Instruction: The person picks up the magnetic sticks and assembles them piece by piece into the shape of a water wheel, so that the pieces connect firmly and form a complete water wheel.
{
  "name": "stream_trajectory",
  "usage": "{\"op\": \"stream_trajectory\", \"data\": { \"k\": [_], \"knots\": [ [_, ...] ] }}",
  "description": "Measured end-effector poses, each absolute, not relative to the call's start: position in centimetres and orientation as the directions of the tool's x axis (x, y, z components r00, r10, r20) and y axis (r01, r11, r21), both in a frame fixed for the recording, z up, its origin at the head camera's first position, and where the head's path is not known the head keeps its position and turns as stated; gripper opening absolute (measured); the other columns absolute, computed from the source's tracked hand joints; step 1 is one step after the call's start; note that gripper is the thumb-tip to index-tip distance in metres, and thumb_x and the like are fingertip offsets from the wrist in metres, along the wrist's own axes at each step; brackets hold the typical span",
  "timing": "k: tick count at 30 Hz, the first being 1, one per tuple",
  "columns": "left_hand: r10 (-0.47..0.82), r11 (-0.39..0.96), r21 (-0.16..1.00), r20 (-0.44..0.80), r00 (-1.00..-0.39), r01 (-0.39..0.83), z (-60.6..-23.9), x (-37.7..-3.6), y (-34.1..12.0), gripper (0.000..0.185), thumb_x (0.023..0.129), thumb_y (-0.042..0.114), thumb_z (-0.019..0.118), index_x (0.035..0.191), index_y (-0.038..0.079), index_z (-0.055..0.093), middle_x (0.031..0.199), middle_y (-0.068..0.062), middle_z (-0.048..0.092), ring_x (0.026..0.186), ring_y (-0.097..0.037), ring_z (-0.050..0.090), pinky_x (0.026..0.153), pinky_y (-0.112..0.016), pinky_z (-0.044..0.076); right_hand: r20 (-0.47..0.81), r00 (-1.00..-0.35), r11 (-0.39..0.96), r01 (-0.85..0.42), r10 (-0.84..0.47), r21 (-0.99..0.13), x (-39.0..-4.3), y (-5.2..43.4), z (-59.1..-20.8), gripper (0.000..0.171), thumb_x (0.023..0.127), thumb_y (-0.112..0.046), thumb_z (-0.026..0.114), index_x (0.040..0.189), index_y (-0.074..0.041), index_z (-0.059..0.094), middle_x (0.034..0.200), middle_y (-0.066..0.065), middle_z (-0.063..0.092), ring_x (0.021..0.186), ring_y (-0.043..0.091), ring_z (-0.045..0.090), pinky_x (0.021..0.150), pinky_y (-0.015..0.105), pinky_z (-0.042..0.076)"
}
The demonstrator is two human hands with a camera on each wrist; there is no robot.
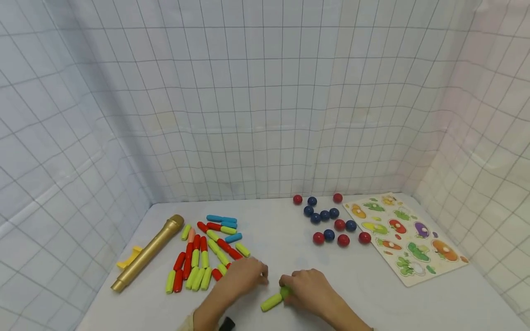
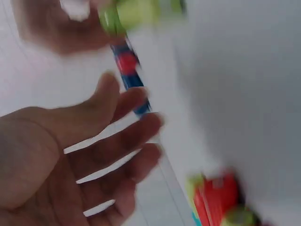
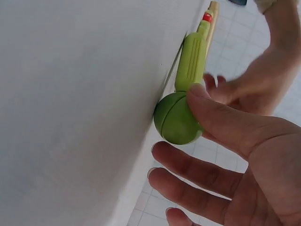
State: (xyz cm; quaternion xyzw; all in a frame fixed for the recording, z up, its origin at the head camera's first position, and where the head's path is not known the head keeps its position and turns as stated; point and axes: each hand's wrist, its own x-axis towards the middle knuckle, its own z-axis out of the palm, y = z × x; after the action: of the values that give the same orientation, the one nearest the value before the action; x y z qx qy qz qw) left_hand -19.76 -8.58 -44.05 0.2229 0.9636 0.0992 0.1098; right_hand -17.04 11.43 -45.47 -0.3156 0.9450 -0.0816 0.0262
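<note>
My right hand (image 1: 308, 289) pinches a dark green ball (image 3: 178, 118) between its thumb and a finger mostly hidden behind it. Its other fingers stand free of the ball, as the right wrist view shows. Against the ball, end on, lies a light green ridged stick (image 1: 272, 302) close over the table. To the left, my left hand (image 1: 245, 277) holds nothing; its fingers (image 2: 141, 125) are relaxed and spread in the left wrist view. A loose group of red sticks (image 1: 188, 261) and light green sticks (image 1: 198, 278) lies beyond the left hand.
Blue sticks (image 1: 233, 237) lie behind the group. A gold microphone (image 1: 149, 253) rests at the left over a yellow piece (image 1: 131, 257). Red balls (image 1: 343, 240) and dark blue balls (image 1: 315, 218) are scattered at back right, beside a vegetable picture board (image 1: 393, 253). Gridded curtains (image 1: 256, 105) surround the table.
</note>
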Motion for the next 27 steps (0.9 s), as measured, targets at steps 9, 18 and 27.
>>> {"op": "stream_trajectory", "data": {
  "k": [9, 18, 27],
  "knots": [
    [0.338, 0.925, 0.224, -0.12, -0.933, 0.306, -43.9, -25.9, -12.9, 0.019, 0.084, 0.019, 0.075, 0.102, 0.016, 0.072, 0.092, -0.004, 0.059, 0.08, -0.018, 0.051, 0.067, -0.031, 0.052, -0.028, -0.809, 0.788, -0.564, -0.588, -0.245, -17.6, 11.6, -45.3, 0.028, 0.081, -0.033, 0.077, 0.108, -0.028, 0.072, 0.076, -0.014, 0.061, 0.061, 0.001, 0.043, 0.06, 0.02, 0.04],
    [0.368, 0.92, 0.15, -0.017, -0.93, 0.361, -44.9, -25.6, -11.7, 0.014, 0.086, 0.018, 0.073, 0.099, 0.017, 0.067, 0.086, -0.002, 0.062, 0.075, -0.017, 0.052, 0.067, -0.03, 0.052, -0.06, -0.83, 0.812, -0.523, -0.554, -0.26, -17.6, 12.0, -45.4, 0.029, 0.082, -0.033, 0.076, 0.111, -0.031, 0.072, 0.078, -0.013, 0.061, 0.062, 0.002, 0.042, 0.059, 0.019, 0.039],
    [0.513, 0.833, 0.232, 0.015, -0.859, 0.502, -44.9, -20.0, -9.2, 0.017, 0.083, 0.035, 0.075, 0.094, 0.024, 0.068, 0.079, 0.009, 0.066, 0.064, -0.004, 0.049, 0.057, -0.019, 0.043, -0.043, -0.833, 0.811, -0.523, -0.551, -0.265, -17.6, 12.2, -45.5, 0.032, 0.082, -0.033, 0.077, 0.114, -0.034, 0.072, 0.079, -0.013, 0.062, 0.062, 0.002, 0.041, 0.055, 0.019, 0.036]
  ]
}}
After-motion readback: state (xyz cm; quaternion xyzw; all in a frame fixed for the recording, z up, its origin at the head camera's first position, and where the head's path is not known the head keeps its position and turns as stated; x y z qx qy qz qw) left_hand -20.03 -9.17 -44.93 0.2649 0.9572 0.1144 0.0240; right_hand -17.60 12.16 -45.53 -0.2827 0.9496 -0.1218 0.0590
